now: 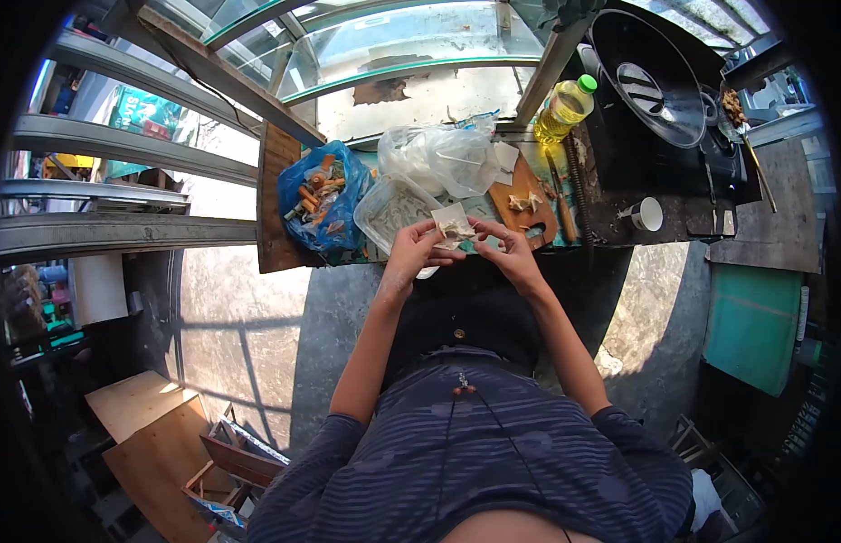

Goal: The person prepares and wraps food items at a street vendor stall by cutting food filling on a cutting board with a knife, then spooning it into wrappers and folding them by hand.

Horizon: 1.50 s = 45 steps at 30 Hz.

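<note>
Beside the wooden board point(522, 178), the left hand point(413, 254) and right hand point(511, 259), fingers half bent, pinch one pale wrapper point(451, 220), likely for steadiness.

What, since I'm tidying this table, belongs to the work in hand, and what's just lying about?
Likely the job's:
- held wrapper
- plastic tub
- wooden board
- folded pieces

Seemingly lying about:
- blue plastic bag
- white cup
- green-capped oil bottle

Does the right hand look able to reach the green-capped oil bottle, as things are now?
Probably yes: only low things, mainly the cutting board, seem to lie between the right hand and the oil bottle. But this hand seems to pinch the square wrapper, so it would likely have to release that first.
</note>
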Each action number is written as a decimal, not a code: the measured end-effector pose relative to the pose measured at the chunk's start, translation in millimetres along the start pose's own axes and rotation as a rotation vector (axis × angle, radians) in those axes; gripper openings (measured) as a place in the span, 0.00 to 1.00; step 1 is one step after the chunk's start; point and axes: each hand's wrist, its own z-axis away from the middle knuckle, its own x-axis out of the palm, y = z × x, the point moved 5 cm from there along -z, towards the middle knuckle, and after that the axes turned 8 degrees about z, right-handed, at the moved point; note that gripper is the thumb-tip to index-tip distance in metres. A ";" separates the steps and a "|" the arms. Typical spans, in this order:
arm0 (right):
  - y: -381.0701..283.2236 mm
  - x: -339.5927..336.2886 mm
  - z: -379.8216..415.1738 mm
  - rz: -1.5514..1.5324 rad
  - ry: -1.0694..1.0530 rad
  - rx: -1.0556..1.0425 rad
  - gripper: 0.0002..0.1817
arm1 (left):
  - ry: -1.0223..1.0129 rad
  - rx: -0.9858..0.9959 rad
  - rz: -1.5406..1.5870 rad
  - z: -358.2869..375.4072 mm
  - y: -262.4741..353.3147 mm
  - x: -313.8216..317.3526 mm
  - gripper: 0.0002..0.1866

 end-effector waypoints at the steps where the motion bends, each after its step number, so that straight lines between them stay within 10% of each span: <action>1: -1.0 -6.2 2.7 -0.071 -0.009 0.045 0.23 | -0.004 -0.003 -0.006 -1.8 -1.2 6.3 0.19; 23: 8.3 -120.4 35.0 -0.291 0.094 0.132 0.15 | -0.250 0.204 -0.128 -27.0 -32.9 136.7 0.24; 45: -26.1 -137.5 58.3 -0.431 -0.013 0.149 0.14 | 0.207 0.764 -0.216 2.9 -49.7 156.4 0.10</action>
